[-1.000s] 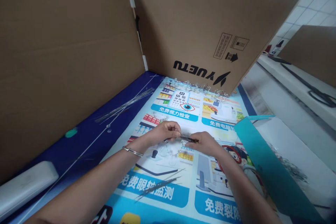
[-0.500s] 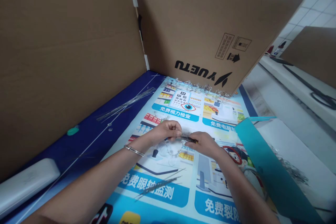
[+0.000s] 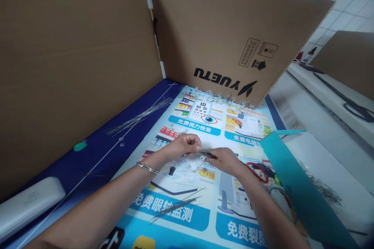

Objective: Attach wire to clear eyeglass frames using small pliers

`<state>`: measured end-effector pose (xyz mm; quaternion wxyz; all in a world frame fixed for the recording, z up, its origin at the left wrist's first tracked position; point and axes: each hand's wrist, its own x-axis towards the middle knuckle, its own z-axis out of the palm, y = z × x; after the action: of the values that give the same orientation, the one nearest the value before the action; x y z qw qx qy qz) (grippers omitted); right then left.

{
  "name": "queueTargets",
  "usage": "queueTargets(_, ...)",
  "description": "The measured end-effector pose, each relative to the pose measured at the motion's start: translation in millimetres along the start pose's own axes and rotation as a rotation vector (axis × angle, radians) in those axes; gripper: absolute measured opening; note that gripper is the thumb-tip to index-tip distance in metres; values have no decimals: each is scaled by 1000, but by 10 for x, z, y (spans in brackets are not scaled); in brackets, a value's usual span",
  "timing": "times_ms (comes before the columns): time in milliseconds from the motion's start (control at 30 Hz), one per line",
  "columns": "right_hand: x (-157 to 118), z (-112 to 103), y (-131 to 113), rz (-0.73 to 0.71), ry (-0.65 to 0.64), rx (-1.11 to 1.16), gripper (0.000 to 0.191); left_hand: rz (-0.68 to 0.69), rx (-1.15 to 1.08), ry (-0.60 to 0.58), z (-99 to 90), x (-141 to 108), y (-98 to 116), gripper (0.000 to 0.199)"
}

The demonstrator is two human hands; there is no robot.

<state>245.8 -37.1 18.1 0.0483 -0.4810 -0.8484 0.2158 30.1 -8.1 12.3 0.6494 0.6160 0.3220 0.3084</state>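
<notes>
Here, right hand (image 3: 226, 160) clasps dark tool (image 3: 210, 155) — left hand (image 3: 186, 144) pinched, its hold unclear.

Makeshift craft workspace, building type indeterminate. A printed eye-test banner (image 3: 201, 218) covers the work surface. Relative to the banner: at its far edge, an upright cardboard panel (image 3: 230, 27) and small clear-metallic pieces (image 3: 230, 97); left side, thin strands (image 3: 140, 116); right side, a teal-flapped box (image 3: 304, 186).

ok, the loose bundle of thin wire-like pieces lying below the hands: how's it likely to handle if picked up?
The bundle would probably come apart: ends fan out, no tie visible. Pieces look straight and very thin, so likely springy rather than floppy, and light. May slide if pushed, as the printed mat looks smooth.
</notes>
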Motion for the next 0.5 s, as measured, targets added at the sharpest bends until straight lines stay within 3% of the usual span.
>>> queueTargets(333,-39,-66,34,-32,-87,112,39,-2,80,-32,-15,-11,11,21)
queueTargets(500,-24,-55,-1,-66,-31,-6,36,39,150,-44,-33,-21,32,19)
